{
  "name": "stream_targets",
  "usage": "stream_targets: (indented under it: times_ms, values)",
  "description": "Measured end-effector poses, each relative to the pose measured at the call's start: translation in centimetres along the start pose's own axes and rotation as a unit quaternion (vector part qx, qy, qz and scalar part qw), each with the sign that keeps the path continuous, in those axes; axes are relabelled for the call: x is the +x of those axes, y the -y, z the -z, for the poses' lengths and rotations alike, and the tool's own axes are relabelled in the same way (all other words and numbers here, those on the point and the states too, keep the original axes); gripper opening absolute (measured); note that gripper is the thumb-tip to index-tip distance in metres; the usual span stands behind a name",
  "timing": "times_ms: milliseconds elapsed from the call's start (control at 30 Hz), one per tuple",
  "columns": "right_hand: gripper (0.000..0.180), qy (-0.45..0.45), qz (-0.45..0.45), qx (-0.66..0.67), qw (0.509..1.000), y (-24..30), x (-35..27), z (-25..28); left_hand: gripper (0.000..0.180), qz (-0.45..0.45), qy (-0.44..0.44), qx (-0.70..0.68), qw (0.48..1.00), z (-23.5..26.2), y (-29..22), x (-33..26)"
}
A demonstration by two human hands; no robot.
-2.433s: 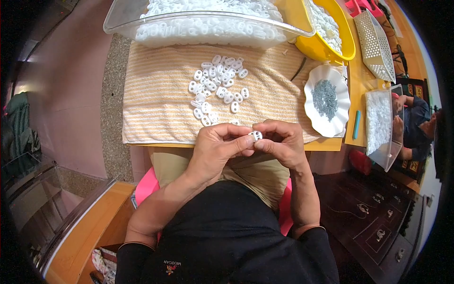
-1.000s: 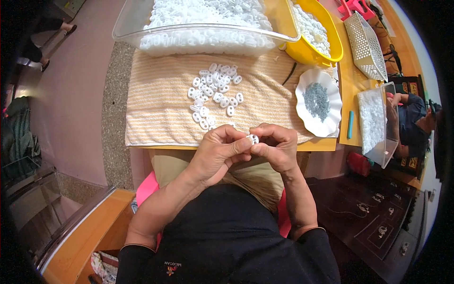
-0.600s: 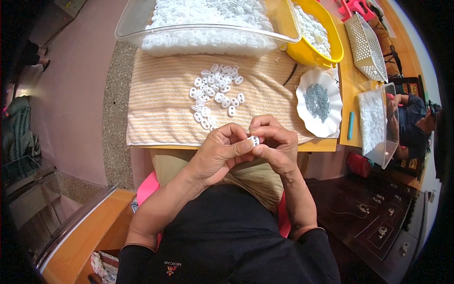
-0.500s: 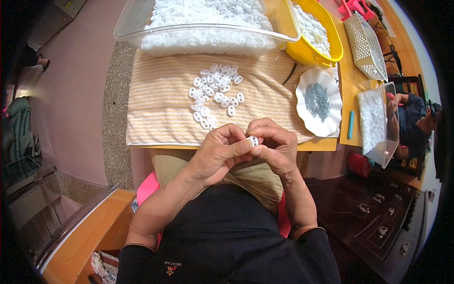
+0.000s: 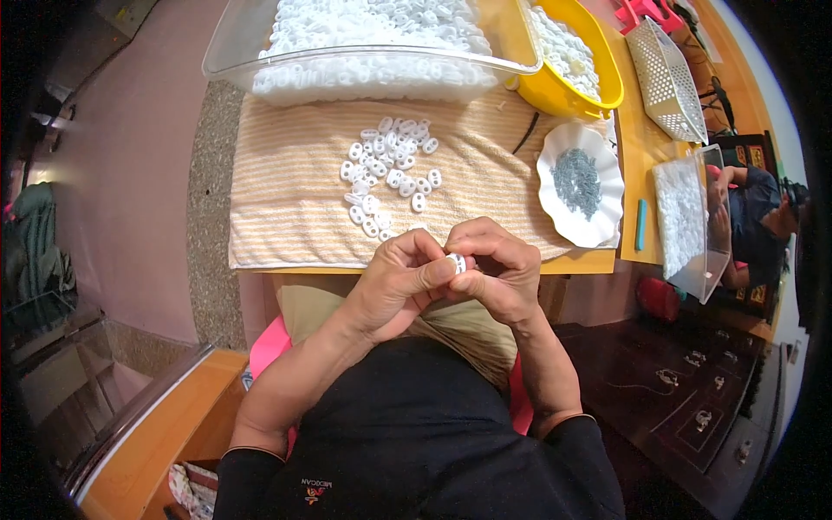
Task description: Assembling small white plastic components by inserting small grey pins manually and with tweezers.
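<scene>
Just above my lap, at the table's front edge, a small white oval plastic piece with two holes [image 5: 458,263] is pinched between both hands. My left hand [image 5: 394,284] grips it from the left, thumb over its face. From the right, the thumb and fingertips of my right hand [image 5: 503,269] close on the same piece. My fingers hide part of it, and I cannot make out anything smaller between them. Beyond my hands, a loose pile of similar white pieces [image 5: 394,152] lies on a striped towel [image 5: 290,182].
A clear plastic bin [image 5: 390,59] heaped with white pieces stands at the back, beside a yellow basin [image 5: 612,87]. To the right are a scalloped white dish [image 5: 555,208] of small grey parts, a teal stick [image 5: 641,225], a perforated basket [image 5: 663,78] and another clear bin [image 5: 715,234].
The white piece has turned slightly between my fingertips and shows a different side. Both hands stay in nearly the same place, and the whole view has shifted a little.
</scene>
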State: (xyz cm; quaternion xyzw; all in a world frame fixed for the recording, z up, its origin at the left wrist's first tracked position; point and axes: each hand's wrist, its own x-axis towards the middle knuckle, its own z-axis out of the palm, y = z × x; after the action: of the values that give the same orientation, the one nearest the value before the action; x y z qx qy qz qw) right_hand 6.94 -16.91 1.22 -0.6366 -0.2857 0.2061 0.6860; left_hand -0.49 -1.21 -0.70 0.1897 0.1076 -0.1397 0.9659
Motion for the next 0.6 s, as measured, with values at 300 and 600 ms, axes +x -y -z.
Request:
stream_targets:
  times_ms: [300,600]
  values:
    - [0.031,0.001,0.021,0.003,1.000,0.25,-0.02,-0.45,0.017,0.005,-0.006,0.009,1.000,-0.22,-0.46,-0.32]
    - [0.030,0.004,0.013,0.013,1.000,0.27,-0.11,-0.18,0.011,-0.001,-0.018,0.009,1.000,-0.72,-0.35,-0.23]
